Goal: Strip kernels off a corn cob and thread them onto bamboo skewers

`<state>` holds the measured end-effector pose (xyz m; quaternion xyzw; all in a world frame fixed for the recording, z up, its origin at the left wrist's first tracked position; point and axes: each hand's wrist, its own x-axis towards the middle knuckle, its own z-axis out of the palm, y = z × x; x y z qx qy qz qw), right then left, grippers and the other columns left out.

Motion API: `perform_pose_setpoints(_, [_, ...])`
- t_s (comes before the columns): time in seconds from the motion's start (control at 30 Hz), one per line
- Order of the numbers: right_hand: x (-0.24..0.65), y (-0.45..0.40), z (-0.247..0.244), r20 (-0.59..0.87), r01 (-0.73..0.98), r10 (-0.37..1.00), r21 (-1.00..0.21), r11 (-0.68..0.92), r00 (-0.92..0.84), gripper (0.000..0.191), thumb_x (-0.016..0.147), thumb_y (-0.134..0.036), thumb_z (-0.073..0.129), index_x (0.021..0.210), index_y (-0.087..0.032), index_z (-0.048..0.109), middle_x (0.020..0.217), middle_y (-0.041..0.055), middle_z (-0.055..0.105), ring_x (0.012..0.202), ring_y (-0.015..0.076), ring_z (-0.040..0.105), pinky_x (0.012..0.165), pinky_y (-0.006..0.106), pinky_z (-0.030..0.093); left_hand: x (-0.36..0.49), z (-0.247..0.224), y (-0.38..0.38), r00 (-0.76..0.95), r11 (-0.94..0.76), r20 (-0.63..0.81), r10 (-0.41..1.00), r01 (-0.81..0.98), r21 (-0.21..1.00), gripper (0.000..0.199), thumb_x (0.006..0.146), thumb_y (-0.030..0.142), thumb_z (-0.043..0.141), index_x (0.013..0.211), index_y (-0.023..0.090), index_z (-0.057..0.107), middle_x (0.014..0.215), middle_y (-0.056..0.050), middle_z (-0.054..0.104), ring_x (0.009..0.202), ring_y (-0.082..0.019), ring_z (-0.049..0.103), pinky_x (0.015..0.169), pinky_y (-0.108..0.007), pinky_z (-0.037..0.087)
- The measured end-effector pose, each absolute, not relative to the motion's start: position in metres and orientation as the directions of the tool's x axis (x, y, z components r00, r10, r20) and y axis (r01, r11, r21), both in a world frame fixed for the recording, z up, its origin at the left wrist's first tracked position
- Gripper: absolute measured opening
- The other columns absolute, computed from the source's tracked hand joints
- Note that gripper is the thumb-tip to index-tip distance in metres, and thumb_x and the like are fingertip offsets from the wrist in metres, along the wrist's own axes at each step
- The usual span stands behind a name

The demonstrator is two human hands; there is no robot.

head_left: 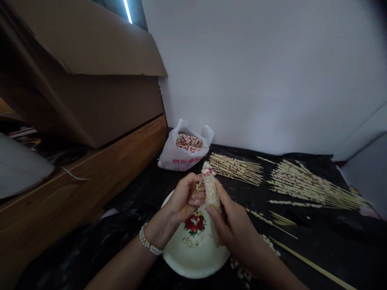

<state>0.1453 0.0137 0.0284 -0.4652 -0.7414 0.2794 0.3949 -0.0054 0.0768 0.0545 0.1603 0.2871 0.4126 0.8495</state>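
A long corn cob (212, 195), mostly stripped, with white and purple kernels left near its tip, is held upright and slightly tilted over a white bowl (193, 268). My right hand (231, 219) wraps round the cob's lower part. Beside its upper part is my left hand (186, 197), its fingers curled round several loose kernels (199, 186), the thumb side near the tip. Red flowers decorate the inside of the bowl, where some loose kernels (190, 242) lie. A beaded bracelet circles the left wrist.
Behind the bowl stands a white plastic bag (181, 158) with speckled cobs. Skewers of kernels (237, 167) lie in bundles (302, 183) on black sheeting (242, 194) at the right, near bare sticks (282, 218) and loose kernels (242, 274). A cardboard box (115, 104) is at the left.
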Motion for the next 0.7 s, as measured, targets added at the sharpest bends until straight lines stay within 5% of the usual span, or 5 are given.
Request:
perform_pose_setpoints(0.13, [0.1451,0.0145,0.028,0.335,0.453,0.904,-0.784,0.424,-0.266,0.062,0.096,-0.026,0.044,0.153,-0.014,0.024,0.149,0.0163,0.046,0.135,0.026,0.046,0.109,0.047,0.039,-0.0033,0.0541,0.0755,0.484,0.601,-0.358,0.799,-0.608,0.519,0.018,0.059,0.002,0.055,0.065,0.016,0.045,0.051,0.01,0.025,0.036,-0.001,0.022,0.033,-0.012,0.014])
perform_pose_setpoints(0.37, [0.1465,0.0159,0.0245,0.35,0.436,0.901,-0.79,0.431,-0.257,0.062,0.097,-0.027,0.044,0.154,-0.018,0.022,0.145,0.0156,0.051,0.131,0.0269,0.051,0.105,0.049,0.044,-0.0043,0.0553,0.0761,0.487,0.597,-0.346,0.802,-0.634,0.491,0.012,0.074,0.017,0.059,0.069,0.016,0.047,0.057,0.007,0.033,0.038,-0.001,0.025,0.032,-0.011,0.017])
perform_pose_setpoints(0.7, [0.1454,0.0156,0.0237,0.35,0.452,0.898,-0.778,0.437,-0.267,0.061,0.097,-0.027,0.044,0.153,-0.016,0.023,0.144,0.0176,0.052,0.131,0.0259,0.051,0.106,0.049,0.043,0.0005,0.0523,0.0735,0.426,0.548,-0.345,0.836,-0.623,0.558,0.02,0.056,0.0,0.053,0.062,0.016,0.043,0.053,0.009,0.026,0.038,0.0,0.021,0.033,-0.011,0.012])
